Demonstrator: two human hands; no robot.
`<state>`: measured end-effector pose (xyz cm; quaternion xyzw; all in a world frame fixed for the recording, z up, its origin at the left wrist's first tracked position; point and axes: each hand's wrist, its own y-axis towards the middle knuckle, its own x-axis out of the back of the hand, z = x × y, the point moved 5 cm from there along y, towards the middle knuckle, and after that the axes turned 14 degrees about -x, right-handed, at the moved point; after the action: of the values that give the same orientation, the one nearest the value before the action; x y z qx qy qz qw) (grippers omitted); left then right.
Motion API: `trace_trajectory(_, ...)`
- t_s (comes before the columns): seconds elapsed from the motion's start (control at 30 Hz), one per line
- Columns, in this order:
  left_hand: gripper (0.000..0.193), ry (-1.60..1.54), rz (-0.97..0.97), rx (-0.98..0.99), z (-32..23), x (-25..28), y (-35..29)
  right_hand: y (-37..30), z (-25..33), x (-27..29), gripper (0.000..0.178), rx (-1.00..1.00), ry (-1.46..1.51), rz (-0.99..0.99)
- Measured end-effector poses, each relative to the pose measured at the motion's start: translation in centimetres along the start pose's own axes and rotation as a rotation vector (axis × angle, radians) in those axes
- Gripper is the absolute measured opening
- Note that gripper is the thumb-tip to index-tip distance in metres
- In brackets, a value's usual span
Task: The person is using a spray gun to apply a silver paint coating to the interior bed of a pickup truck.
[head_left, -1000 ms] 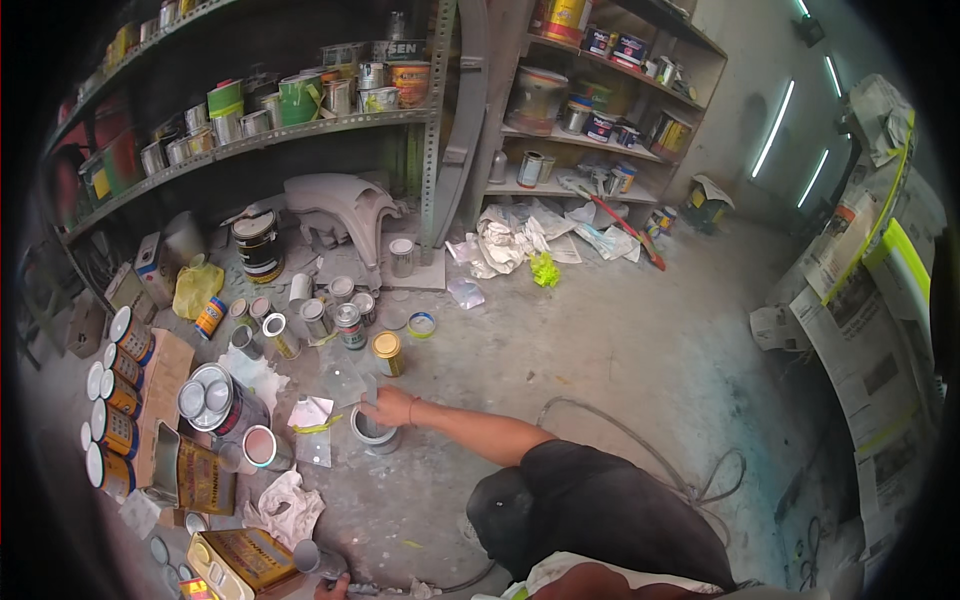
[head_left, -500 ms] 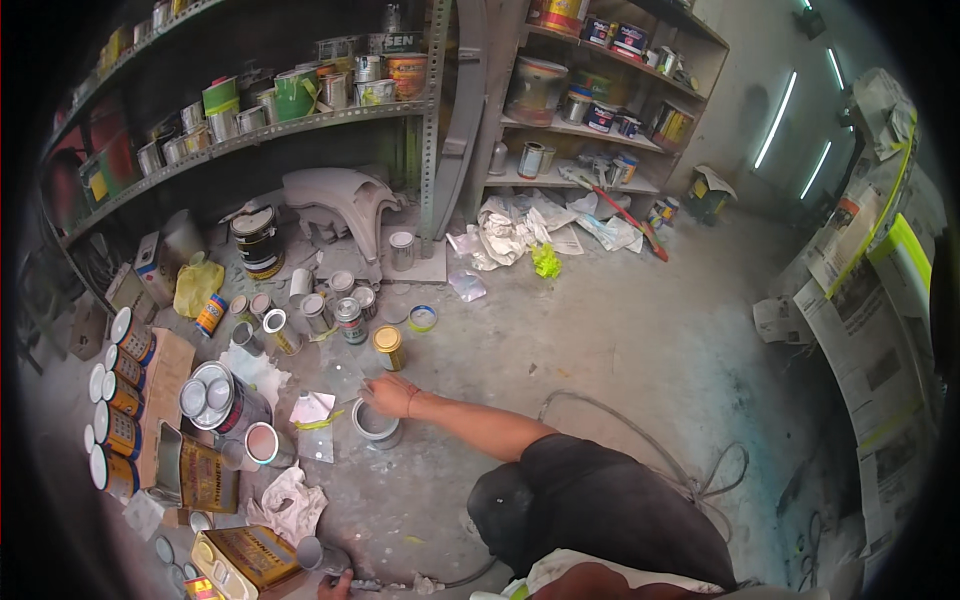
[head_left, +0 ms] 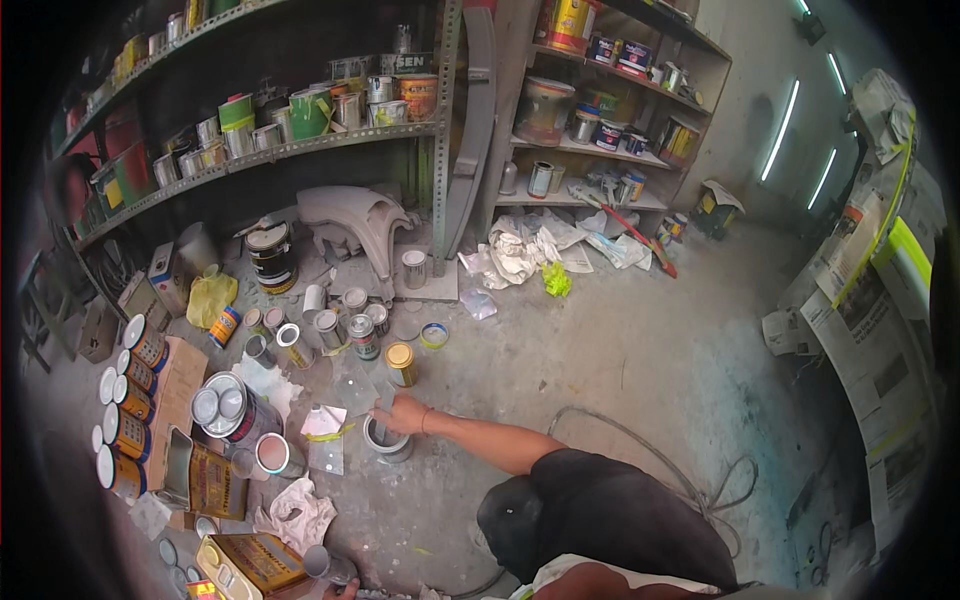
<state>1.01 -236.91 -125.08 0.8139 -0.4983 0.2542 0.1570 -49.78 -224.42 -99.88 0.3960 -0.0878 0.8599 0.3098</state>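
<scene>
My right hand (head_left: pixel 403 412) is closed over the rim of an open can of grey paint (head_left: pixel 388 440) on the floor. A thin flat grey strip (head_left: pixel 384 398) stands up from its fingers; its lower end is hidden. At the lower edge, my left hand (head_left: pixel 343 590) shows only in part, with its fingers round a grey plastic cup (head_left: pixel 326 566) tilted to the left. Beside that cup lies a yellow-brown metal thinner can (head_left: pixel 262 562). Beyond the paint can, a small can with a yellow lid (head_left: pixel 401 364) stands near a clear flat sheet (head_left: pixel 355 390).
At the left stand a large tin (head_left: pixel 240 415), an open can of pinkish paint (head_left: pixel 280 455) and several dark-and-orange cans (head_left: pixel 128 433). A crumpled cloth (head_left: pixel 297 513) lies near them. Shelves (head_left: pixel 270 150) of tins line the back. A hose (head_left: pixel 650 440) loops on the right.
The whole view has shifted slightly right and down. My right hand stays at the paint can's rim, and the grey strip shows more plainly. The left hand still holds the cup.
</scene>
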Motion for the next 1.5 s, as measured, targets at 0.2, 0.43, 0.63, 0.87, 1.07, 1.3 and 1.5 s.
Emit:
trace_trajectory(0.2, 0.044, -0.131, 0.160, 0.346, -1.4, 0.2, -0.9, -0.1, 1.0, 1.9, 0.039, -0.274, -0.175, 0.084)
trace_trajectory(0.43, 0.043, -0.136, 0.162, 0.362, -2.4, 0.5, -0.4, 0.1, 0.8, 0.7, 0.034, -0.158, -0.195, 0.092)
trace_trajectory(0.63, 0.042, -0.129, 0.186, 0.374, -1.9, 0.0, -0.8, -0.7, 2.4, 0.5, 0.048, -0.037, 0.025, 0.105)
trace_trajectory(0.87, 0.043, -0.214, 0.152, 0.373, -3.8, -0.1, 0.8, 0.3, -0.4, 0.9, 0.032, -0.209, -0.275, 0.104)
trace_trajectory(1.07, 0.037, -0.214, 0.142, 0.290, -2.9, 0.3, 0.1, 0.4, 0.6, -0.1, 0.030, -0.028, -0.050, 0.170)
trace_trajectory(1.3, 0.038, -0.205, 0.169, 0.236, -4.0, 0.3, 0.4, -0.3, 0.6, 0.1, 0.029, -0.072, -0.074, 0.129)
trace_trajectory(1.5, 0.048, -0.065, 0.159, 0.353, -4.1, 0.8, 0.4, 0.1, -0.1, 0.1, 0.029, -0.107, -0.146, 0.028)
